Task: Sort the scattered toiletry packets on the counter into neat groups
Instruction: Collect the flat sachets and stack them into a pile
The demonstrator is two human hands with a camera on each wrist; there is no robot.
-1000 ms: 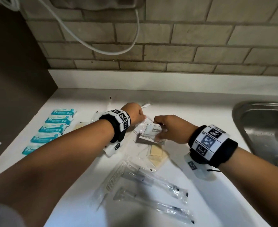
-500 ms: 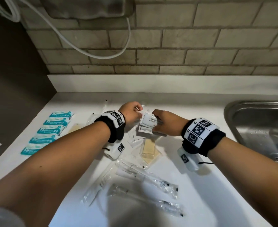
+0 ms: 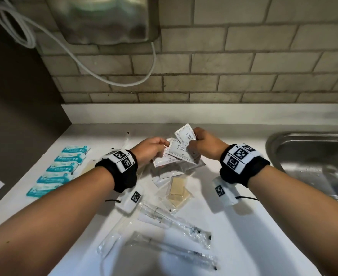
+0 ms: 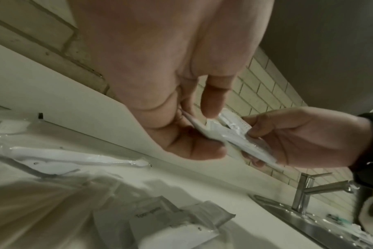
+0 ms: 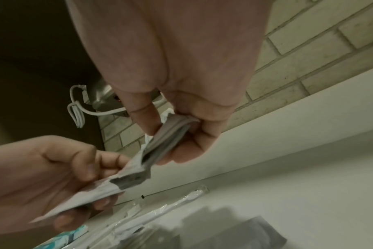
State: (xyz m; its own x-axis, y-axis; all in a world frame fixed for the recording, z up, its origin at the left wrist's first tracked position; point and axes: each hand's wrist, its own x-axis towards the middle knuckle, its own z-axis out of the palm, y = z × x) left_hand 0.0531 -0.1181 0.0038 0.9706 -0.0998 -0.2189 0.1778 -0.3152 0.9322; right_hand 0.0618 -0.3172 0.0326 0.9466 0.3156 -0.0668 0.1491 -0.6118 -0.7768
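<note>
Clutter fills the white counter [image 3: 243, 226]: five teal packets [image 3: 57, 168] lined up at left centre, wrapped toothbrushes [image 3: 176, 224] and tan soap bars [image 3: 177, 190] at lower centre, a steel sink [image 3: 313, 162] at right. Above centre, the left hand [image 3: 150, 149] and right hand [image 3: 206, 143] both pinch white shampoo sachets [image 3: 179, 151], lifted off the counter. Visible print reads "SHAMPOO… CONDIT…".

Steel sink [image 3: 311, 156], coiled white cable [image 3: 25, 34]
</note>
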